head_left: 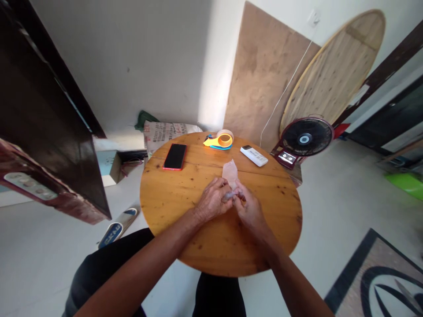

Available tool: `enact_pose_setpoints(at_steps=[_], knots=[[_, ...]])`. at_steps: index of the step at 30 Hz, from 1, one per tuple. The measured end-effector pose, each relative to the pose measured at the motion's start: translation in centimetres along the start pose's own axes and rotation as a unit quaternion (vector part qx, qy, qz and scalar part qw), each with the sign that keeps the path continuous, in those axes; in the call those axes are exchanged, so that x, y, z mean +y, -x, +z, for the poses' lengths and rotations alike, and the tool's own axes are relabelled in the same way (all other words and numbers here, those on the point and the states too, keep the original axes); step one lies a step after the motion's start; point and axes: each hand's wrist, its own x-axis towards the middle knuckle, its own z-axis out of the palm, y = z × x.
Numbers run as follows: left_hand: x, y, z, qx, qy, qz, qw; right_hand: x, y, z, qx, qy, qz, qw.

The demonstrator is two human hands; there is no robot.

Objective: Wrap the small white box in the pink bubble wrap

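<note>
Near the middle of the round wooden table point(211, 246), my left hand point(214, 199) and my right hand point(248, 203) meet, fingers closed. Between their fingertips is a small, thin, pale greyish piece point(228, 195), too small to make out clearly. A crumpled pinkish-white piece of paper or tissue point(230, 171) extends beyond the fingertips toward the far side, its near end partly hidden by my hands.
A red-edged phone point(175, 156) lies at the table's left, a yellow tape dispenser point(220, 140) at the far edge, and a white remote point(254, 156) to its right. Beyond the right edge stands a dark fan point(306, 137). A sack point(165, 132) sits behind the table.
</note>
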Motion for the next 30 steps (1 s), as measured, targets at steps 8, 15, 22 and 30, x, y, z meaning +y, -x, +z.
enact_pose_setpoints(at_steps=[8, 15, 22, 30], knots=[[0.2, -0.2, -0.1, 0.029, 0.106, -0.077, 0.991, -0.7, 1.1, -0.8, -0.031, 0.160, -0.080, 0.983], [-0.3, -0.2, 0.7, 0.029, 0.130, -0.068, 0.989, -0.6, 1.0, -1.5, -0.033, 0.012, -0.013, 0.999], [-0.3, -0.4, 1.2, 0.051, 0.128, -0.060, 0.989, 0.7, -0.7, -1.5, -0.051, -0.230, 0.101, 0.967], [1.0, -0.4, 0.4, 0.030, -0.021, -0.055, 0.998, 3.0, -1.8, -0.7, -0.038, -0.180, 0.117, 0.976]])
